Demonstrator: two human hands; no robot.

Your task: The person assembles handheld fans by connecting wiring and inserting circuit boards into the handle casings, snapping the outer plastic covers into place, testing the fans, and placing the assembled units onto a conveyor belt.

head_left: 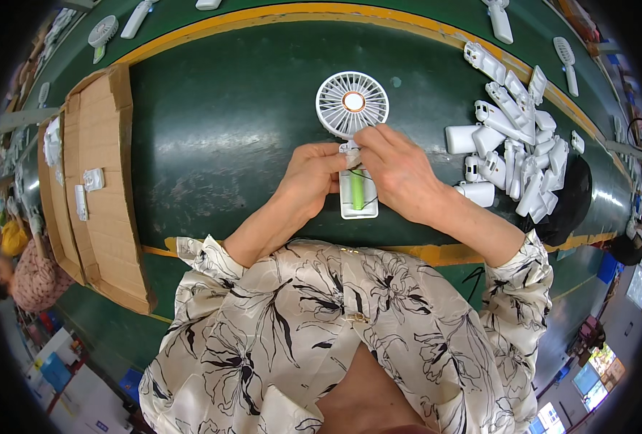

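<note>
A white handheld fan (353,103) lies on the green work surface in front of me, its round grille pointing away. Its handle housing (347,206) is uncovered on top, showing a green cylindrical battery (358,189) and thin dark wires. My left hand (308,177) grips the upper handle from the left, with thumb and fingers closed at the neck. From the right, my right hand (400,172) bends its fingers together over the same spot just below the grille. Whatever small part lies between the fingertips is mostly hidden.
A pile of white plastic housing pieces (527,145) spreads at the right, beside a black item (572,202). At the left stands an open cardboard box (107,217) with a few small white parts. More fans (104,30) lie beyond the yellow edge (263,16). Another person (37,278) sits far left.
</note>
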